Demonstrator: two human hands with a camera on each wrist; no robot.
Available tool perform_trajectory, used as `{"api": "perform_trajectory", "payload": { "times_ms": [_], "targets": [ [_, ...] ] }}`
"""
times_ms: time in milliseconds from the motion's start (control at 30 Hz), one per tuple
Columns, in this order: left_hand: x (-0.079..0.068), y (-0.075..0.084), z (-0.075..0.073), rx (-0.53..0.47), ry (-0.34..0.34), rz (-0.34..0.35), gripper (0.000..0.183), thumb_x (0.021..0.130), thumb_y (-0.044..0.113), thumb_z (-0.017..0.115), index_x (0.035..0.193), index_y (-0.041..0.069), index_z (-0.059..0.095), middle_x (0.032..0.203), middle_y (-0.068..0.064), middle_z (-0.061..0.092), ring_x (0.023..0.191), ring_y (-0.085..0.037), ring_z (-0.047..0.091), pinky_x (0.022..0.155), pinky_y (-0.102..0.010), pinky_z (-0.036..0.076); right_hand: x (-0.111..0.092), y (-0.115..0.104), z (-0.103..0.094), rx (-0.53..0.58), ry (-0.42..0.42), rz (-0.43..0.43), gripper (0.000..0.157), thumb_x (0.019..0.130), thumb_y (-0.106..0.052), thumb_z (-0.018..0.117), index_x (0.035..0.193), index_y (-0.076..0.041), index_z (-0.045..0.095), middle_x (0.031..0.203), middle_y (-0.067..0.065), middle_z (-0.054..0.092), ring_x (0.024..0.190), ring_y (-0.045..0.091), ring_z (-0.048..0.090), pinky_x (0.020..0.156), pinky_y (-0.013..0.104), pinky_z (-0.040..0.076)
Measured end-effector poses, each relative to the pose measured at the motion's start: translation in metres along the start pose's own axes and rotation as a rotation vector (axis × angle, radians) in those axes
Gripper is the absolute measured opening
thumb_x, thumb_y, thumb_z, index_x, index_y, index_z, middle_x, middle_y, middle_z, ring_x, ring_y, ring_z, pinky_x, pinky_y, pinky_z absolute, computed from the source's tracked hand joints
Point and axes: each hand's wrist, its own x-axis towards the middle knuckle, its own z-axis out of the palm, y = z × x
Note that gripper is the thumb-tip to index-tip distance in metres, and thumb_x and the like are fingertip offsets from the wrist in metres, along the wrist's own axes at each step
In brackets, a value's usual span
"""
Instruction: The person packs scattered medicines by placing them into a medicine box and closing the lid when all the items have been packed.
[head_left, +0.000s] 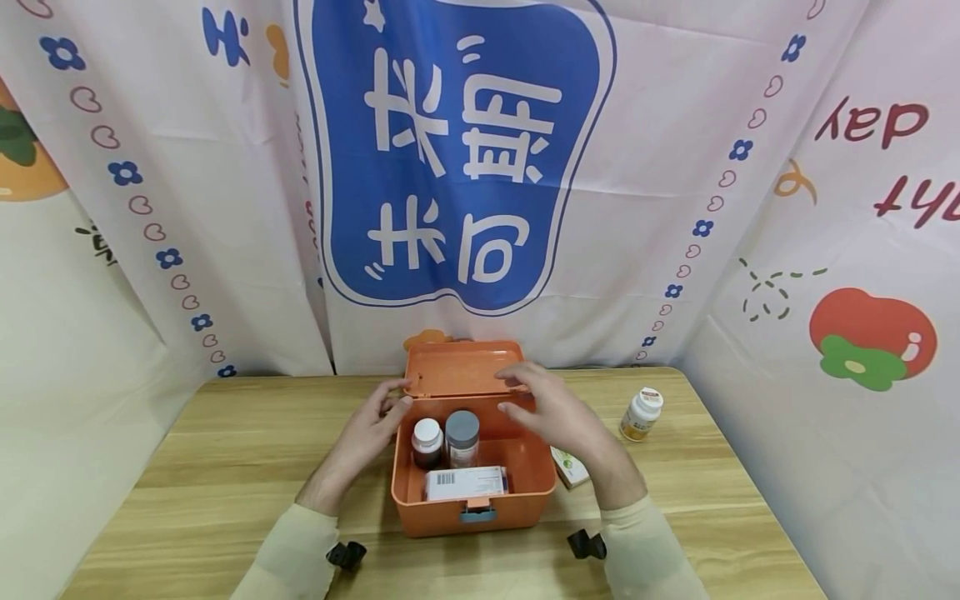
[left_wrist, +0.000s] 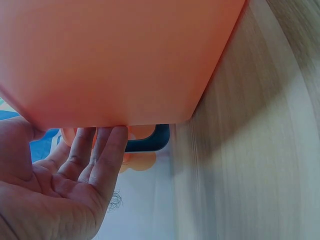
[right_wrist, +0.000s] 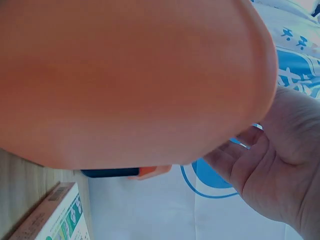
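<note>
An orange storage box [head_left: 472, 523] stands on the table with its lid [head_left: 457, 371] swung back. Inside it are a bottle with a white cap [head_left: 427, 432], a bottle with a grey cap [head_left: 462, 427] and a white medicine carton [head_left: 467, 483]. My left hand [head_left: 372, 425] is at the back left corner by the hinge; its extended fingers reach behind the box wall [left_wrist: 120, 65] in the left wrist view. Over the back right corner, beside the lid, is my right hand [head_left: 558, 410], with fingers loosely bent. In the right wrist view, the box [right_wrist: 130, 85] partly hides its fingertips.
A white-capped pill bottle [head_left: 642, 414] stands on the wooden table [head_left: 262, 450] to the right. Between it and the box lies a white-and-green carton [head_left: 570, 468], partly covered by my right arm. A printed cloth [head_left: 240, 275] hangs behind the table.
</note>
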Motion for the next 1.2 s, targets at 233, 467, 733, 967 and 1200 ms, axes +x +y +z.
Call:
{"api": "perform_trajectory", "payload": {
  "times_ms": [233, 467, 733, 967, 1200],
  "targets": [
    [-0.001, 0.001, -0.001, 0.016, -0.002, -0.007, 0.045, 0.111, 0.043, 0.052, 0.151, 0.023, 0.051, 0.124, -0.018, 0.072, 0.099, -0.021, 0.067, 0.081, -0.030, 0.056, 0.000, 0.011, -0.008, 0.089, 0.028, 0.041, 0.039, 0.102, -0.024, 0.072, 0.139, -0.016, 0.063, 0.137, 0.006, 0.064, 0.127, 0.033, 0.068, 0.106, 0.045, 0.059],
    [0.000, -0.001, 0.000, 0.007, -0.002, -0.003, 0.045, 0.111, 0.041, 0.052, 0.151, 0.022, 0.051, 0.123, -0.019, 0.072, 0.100, -0.020, 0.067, 0.081, -0.029, 0.057, -0.003, 0.018, -0.016, 0.112, 0.082, 0.061, 0.042, 0.103, -0.023, 0.070, 0.143, -0.011, 0.061, 0.143, 0.010, 0.063, 0.132, 0.029, 0.065, 0.107, 0.049, 0.058],
    [0.001, -0.002, 0.000, 0.003, -0.007, -0.003, 0.044, 0.111, 0.040, 0.052, 0.151, 0.022, 0.051, 0.125, -0.019, 0.072, 0.102, -0.021, 0.068, 0.082, -0.029, 0.057, -0.007, 0.028, -0.024, 0.107, 0.107, 0.089, 0.042, 0.105, -0.031, 0.067, 0.144, -0.014, 0.061, 0.145, 0.009, 0.063, 0.133, 0.028, 0.065, 0.107, 0.047, 0.059],
    [0.000, -0.001, 0.000, 0.004, -0.008, -0.005, 0.045, 0.111, 0.040, 0.052, 0.152, 0.022, 0.051, 0.126, -0.020, 0.072, 0.102, -0.021, 0.068, 0.082, -0.029, 0.057, -0.011, 0.038, -0.032, 0.116, 0.148, 0.114, 0.038, 0.106, -0.026, 0.066, 0.142, -0.015, 0.061, 0.141, 0.010, 0.066, 0.132, 0.031, 0.066, 0.105, 0.047, 0.060],
    [0.000, -0.001, 0.000, -0.008, -0.014, -0.010, 0.045, 0.111, 0.040, 0.052, 0.152, 0.021, 0.050, 0.129, -0.020, 0.071, 0.106, -0.023, 0.070, 0.084, -0.029, 0.059, -0.017, 0.048, -0.041, 0.119, 0.185, 0.142, 0.040, 0.106, -0.024, 0.066, 0.144, -0.012, 0.060, 0.142, 0.013, 0.066, 0.131, 0.033, 0.066, 0.106, 0.049, 0.059]
  ]
}}
